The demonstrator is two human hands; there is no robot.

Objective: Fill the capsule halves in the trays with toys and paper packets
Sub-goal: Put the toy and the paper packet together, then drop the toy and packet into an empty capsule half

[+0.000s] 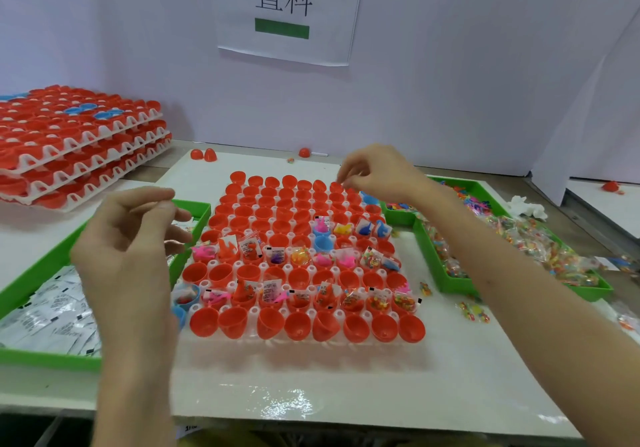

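Right hand (377, 174) hovers above capsule tray (259, 312), over its far right corner.

The capsule halves (204, 322) are mostly red with a few blue, the tray (254, 311) white, the bins (45, 360) green.

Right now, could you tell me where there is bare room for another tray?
The white mat is bare in front of the capsule tray. A narrower strip lies behind it. The left green bin and right green bin crowd the sides.
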